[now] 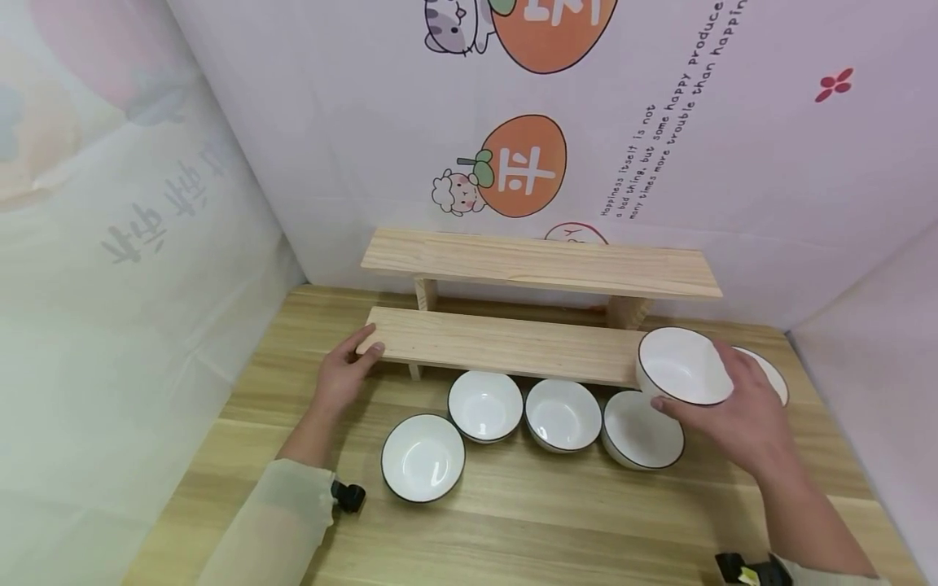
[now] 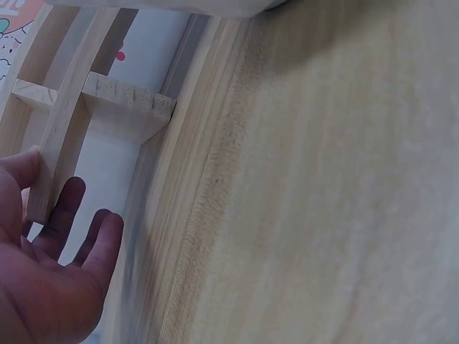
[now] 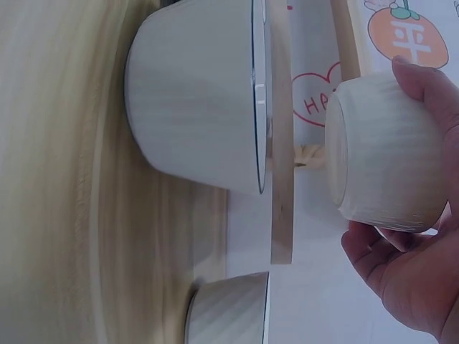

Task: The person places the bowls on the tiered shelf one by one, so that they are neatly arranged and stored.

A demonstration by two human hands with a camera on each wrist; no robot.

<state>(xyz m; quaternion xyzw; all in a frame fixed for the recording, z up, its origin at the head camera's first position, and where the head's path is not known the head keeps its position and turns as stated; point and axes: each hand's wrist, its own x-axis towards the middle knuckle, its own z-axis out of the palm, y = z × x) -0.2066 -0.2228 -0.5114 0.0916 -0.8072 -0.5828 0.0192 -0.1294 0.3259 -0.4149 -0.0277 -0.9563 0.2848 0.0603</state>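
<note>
A: Where is the held bowl [image 1: 685, 366], and which hand is nearer?

B: It is in the air, mouth upward, at the right end of the lower board [image 1: 498, 342]. The right hand [image 1: 751, 415] has it from the right, thumb and fingers closed on its wall. In the right wrist view, its base is above the board, and a gap shows between them.

A: Does it have a long axis?

B: No, it is round; the board is the long thing, running left to right. The left hand [image 1: 344, 370] pinches its left end between thumb and finger, other fingers loosely bent.

A: And around?

B: Three bowls [image 1: 563, 413] stand in a row before the board, on the counter [image 1: 557, 521]; a fourth bowl [image 1: 422, 458] is nearer to the person. Another bowl [image 1: 771, 376] is partly behind the right hand. The upper board [image 1: 542, 262] is farther back.
</note>
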